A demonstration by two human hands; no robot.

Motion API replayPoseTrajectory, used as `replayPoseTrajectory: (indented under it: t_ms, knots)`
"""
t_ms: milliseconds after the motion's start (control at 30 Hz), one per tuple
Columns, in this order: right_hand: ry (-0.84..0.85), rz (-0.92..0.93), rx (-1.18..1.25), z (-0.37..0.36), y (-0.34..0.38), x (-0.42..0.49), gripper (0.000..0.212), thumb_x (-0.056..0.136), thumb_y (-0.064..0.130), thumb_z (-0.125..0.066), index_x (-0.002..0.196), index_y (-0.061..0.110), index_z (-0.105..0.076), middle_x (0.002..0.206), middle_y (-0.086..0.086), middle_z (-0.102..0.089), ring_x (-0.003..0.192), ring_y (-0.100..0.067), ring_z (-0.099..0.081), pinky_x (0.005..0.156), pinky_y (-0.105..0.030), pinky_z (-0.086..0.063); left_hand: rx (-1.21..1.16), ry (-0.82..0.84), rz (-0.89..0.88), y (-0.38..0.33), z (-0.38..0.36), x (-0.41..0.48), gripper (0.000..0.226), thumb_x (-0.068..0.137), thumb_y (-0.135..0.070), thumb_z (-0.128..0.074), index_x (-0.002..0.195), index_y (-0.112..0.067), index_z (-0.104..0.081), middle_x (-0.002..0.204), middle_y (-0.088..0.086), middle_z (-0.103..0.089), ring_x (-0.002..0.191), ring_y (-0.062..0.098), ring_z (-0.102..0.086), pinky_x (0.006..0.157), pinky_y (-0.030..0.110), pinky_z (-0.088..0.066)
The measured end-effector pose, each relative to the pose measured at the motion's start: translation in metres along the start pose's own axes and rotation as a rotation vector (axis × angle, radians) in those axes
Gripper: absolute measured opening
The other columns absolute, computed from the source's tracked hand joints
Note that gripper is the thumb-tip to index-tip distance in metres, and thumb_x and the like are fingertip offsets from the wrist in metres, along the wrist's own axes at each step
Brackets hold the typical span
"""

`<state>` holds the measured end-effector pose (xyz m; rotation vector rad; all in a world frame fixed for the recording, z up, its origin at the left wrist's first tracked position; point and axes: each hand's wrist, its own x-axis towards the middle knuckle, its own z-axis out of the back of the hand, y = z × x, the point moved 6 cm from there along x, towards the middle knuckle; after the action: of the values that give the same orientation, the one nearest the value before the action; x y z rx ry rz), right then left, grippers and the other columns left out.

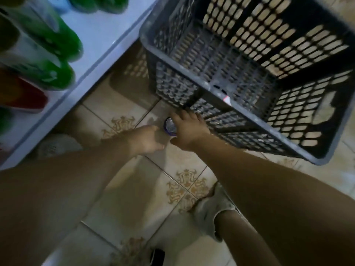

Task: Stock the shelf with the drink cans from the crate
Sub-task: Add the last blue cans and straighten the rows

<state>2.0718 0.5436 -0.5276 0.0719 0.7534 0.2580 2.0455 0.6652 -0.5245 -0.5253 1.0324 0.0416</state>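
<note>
Purple-rimmed with a silver top, the drink can (170,126) stands upright between your two hands, just outside the near corner of the crate (192,73) and over the tiled floor (123,189). I cannot tell whether it rests on the tiles or is lifted clear of them. Your right hand (189,131) comes at the drink can from the crate side, with its thumb hooked round the near side and its fingers spread past the far side, so the can sits in the fork between them. Your left hand (148,139) meets the can from the shelf side with its fingers curled under, touching it. The blur hides whether that hand truly grips it. The dark grey latticed crate sits on the floor to the right of the white shelf (107,29), and only floor tiles show through its mesh bottom. Green bottles (57,41) and a red bottle (23,93) lie blurred along the shelf at the left. Pale frayed shorts (211,208) show under your right forearm
</note>
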Motion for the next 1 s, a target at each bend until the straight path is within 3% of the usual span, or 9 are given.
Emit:
replayPoseTrajectory:
  t_ms: [67, 133, 333, 500, 600, 700, 833, 900, 1000]
  knots:
    - [-0.001, 0.002, -0.057, -0.012, 0.000, 0.012, 0.082, 0.090, 0.044, -0.061, 0.154, 0.025, -0.014, 0.158, -0.012, -0.023, 0.147, -0.033, -0.012, 0.119, -0.048, -0.003, -0.021, -0.004, 0.025, 0.007, -0.006, 0.010, 0.065, 0.087, -0.029, -0.066, 0.143, -0.011, -0.037, 0.139, 0.012, -0.049, 0.123, 0.027, -0.049, 0.100, 0.034, -0.042]
    - [-0.064, 0.019, -0.061, -0.014, -0.001, 0.018, 0.071, 0.094, 0.044, -0.055, 0.152, 0.023, -0.020, 0.154, -0.014, -0.032, 0.146, -0.033, -0.018, 0.119, -0.046, -0.004, -0.017, -0.014, 0.037, 0.012, -0.009, 0.012, 0.072, 0.088, -0.034, -0.064, 0.146, -0.011, -0.030, 0.145, 0.012, -0.043, 0.128, 0.026, -0.045, 0.101, 0.031, -0.039]
    - [-0.209, -0.051, 0.145, 0.019, -0.002, -0.026, 0.069, 0.091, 0.048, -0.053, 0.149, 0.020, -0.028, 0.139, -0.018, -0.047, 0.129, -0.035, -0.038, 0.104, -0.037, -0.033, -0.147, -0.044, 0.051, 0.009, -0.007, -0.023, 0.079, 0.086, -0.035, -0.066, 0.149, -0.012, -0.024, 0.151, 0.011, -0.034, 0.135, 0.025, -0.038, 0.106, 0.029, -0.035]
    - [-0.438, -0.116, 0.699, 0.072, 0.018, -0.126, 0.081, 0.087, 0.045, -0.058, 0.154, 0.026, -0.016, 0.150, -0.007, -0.035, 0.135, -0.026, -0.039, 0.108, -0.040, -0.037, -0.322, -0.215, -0.104, -0.020, 0.021, -0.108, 0.072, 0.082, -0.022, -0.069, 0.144, -0.020, -0.032, 0.140, 0.005, -0.046, 0.125, 0.024, -0.047, 0.096, 0.025, -0.036]
    - [-0.660, -0.177, 1.084, 0.105, 0.037, -0.198, 0.078, 0.078, 0.046, -0.055, 0.149, 0.036, -0.024, 0.149, 0.002, -0.038, 0.132, -0.017, -0.043, 0.106, -0.046, -0.043, -0.463, -0.317, -0.231, -0.038, 0.034, -0.178, 0.074, 0.070, -0.030, -0.075, 0.135, -0.031, -0.039, 0.129, -0.004, -0.055, 0.117, 0.018, -0.053, 0.102, 0.042, -0.043]
    - [-0.825, -0.165, 1.448, 0.136, 0.063, -0.268, 0.063, 0.082, 0.037, -0.056, 0.142, 0.034, -0.036, 0.131, 0.000, -0.051, 0.117, -0.015, -0.054, 0.096, -0.039, -0.051, -0.557, -0.396, -0.332, -0.054, 0.047, -0.255, 0.084, 0.064, -0.038, -0.078, 0.136, -0.034, -0.036, 0.124, -0.012, -0.055, 0.120, 0.013, -0.052, 0.102, 0.044, -0.044]
    - [-0.911, -0.077, 1.777, 0.180, 0.105, -0.347, 0.044, 0.094, 0.021, -0.053, 0.137, 0.025, -0.044, 0.119, 0.005, -0.054, 0.102, -0.009, -0.058, 0.077, -0.025, -0.050, -0.615, -0.485, -0.502, -0.066, 0.062, -0.356, 0.084, 0.070, -0.023, -0.081, 0.139, -0.032, -0.034, 0.114, -0.027, -0.051, 0.109, 0.000, -0.056, 0.096, 0.029, -0.048]
    - [-0.902, -0.015, 1.817, 0.202, 0.129, -0.379, 0.040, 0.095, 0.022, -0.052, 0.135, 0.020, -0.049, 0.117, 0.001, -0.058, 0.096, -0.009, -0.060, 0.070, -0.022, -0.049, -0.603, -0.566, -0.569, -0.069, 0.070, -0.405, 0.080, 0.073, -0.014, -0.079, 0.136, -0.033, -0.036, 0.109, -0.030, -0.050, 0.099, -0.011, -0.055, 0.084, 0.014, -0.047]
    - [-0.897, 0.087, 1.760, 0.238, 0.165, -0.424, 0.039, 0.096, 0.025, -0.051, 0.133, 0.015, -0.053, 0.118, -0.005, -0.061, 0.091, -0.009, -0.061, 0.063, -0.017, -0.050, -0.582, -0.703, -0.648, -0.072, 0.083, -0.477, 0.077, 0.075, -0.012, -0.077, 0.137, -0.034, -0.035, 0.105, -0.031, -0.048, 0.091, -0.018, -0.050, 0.075, 0.007, -0.043]
